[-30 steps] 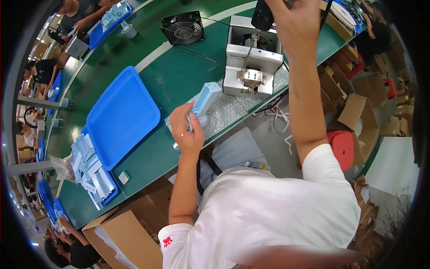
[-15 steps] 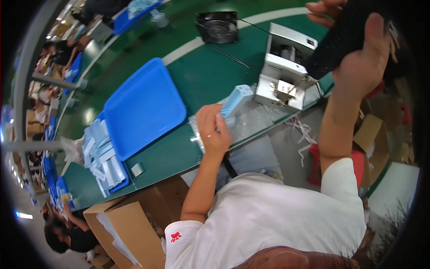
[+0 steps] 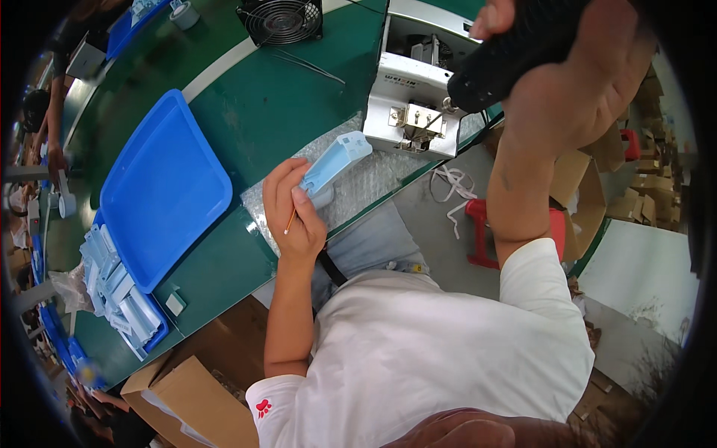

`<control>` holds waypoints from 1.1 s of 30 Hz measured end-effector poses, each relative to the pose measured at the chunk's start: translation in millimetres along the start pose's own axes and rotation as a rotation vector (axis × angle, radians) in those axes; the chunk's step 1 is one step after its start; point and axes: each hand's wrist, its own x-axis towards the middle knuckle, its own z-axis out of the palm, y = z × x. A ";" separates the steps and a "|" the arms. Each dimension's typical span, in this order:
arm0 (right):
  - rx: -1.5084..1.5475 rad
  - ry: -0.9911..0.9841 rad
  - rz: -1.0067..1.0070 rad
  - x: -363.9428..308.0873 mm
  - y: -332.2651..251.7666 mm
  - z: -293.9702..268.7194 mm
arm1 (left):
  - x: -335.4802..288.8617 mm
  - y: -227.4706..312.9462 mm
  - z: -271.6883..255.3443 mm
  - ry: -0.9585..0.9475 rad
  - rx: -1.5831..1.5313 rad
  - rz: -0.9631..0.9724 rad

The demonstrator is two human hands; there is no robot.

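Your left hand (image 3: 295, 216) stays clamped on the light-blue part (image 3: 334, 162) over the bubble wrap (image 3: 373, 179) | your right hand (image 3: 579, 82), now raised closer, grips the black tool (image 3: 515, 52) above the white machine (image 3: 414, 89).

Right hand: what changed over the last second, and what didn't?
The right hand came down from its reach past the grey machine and now grips a black tool raised above it. The left hand kept its hold on the light blue part over the bubble wrap, a thin stick between its fingers. The blue tray and fan stayed put.
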 end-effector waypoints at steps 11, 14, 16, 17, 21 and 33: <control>0.279 -0.086 -0.033 9.3 6.2 -26.2 | -1.2 -3.0 -1.5 -0.007 -0.051 -0.026; 0.307 -0.103 -0.091 13.0 15.7 -23.7 | -0.7 -1.9 -1.8 -0.004 -0.060 -0.042; 0.312 -0.114 -0.123 15.1 18.0 -20.8 | 0.2 -1.9 0.4 0.035 -0.083 -0.061; 0.305 -0.112 -0.120 15.5 17.6 -18.6 | 0.2 -1.5 1.1 0.055 -0.095 -0.071; 0.320 -0.174 -0.147 10.3 12.2 -15.0 | -2.8 -3.3 -3.3 0.104 -0.110 -0.108; 0.393 -0.227 -0.258 20.5 34.2 -23.9 | -18.1 -5.0 -14.3 0.078 -0.086 -0.105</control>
